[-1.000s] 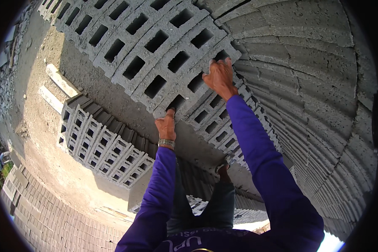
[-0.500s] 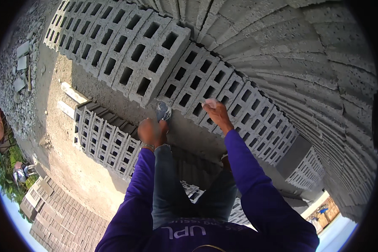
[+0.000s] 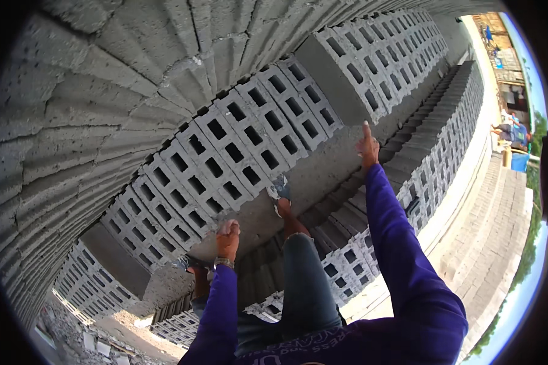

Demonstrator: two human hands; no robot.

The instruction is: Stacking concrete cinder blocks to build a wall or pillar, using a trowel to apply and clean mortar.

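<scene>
My left hand (image 3: 228, 240), with a wristwatch (image 3: 224, 263) above it, hangs over the narrow ground beside a long row of grey hollow concrete blocks (image 3: 213, 167). Its fingers are curled in, and I see nothing in them. Further right, my right hand (image 3: 367, 147) reaches forward with the index finger stretched out and the other fingers partly bent. It holds nothing visible. Its fingertip appears just below the lower corner of another block stack (image 3: 371, 100) with a smooth end face; I cannot tell whether they touch. My feet stand between the rows.
A lower row of blocks (image 3: 341, 225) runs along my right side, close to my legs. A tall grey stacked wall (image 3: 103, 103) rises behind the far row. Flat pavers (image 3: 481, 207) lie in sunlight on the right, where a person (image 3: 519, 132) is visible. Rubble (image 3: 67, 331) lies lower left.
The view has swung round to another stretch of the rows. My hands have moved apart; the right now stretches forward with its index finger out. My feet have changed position.
</scene>
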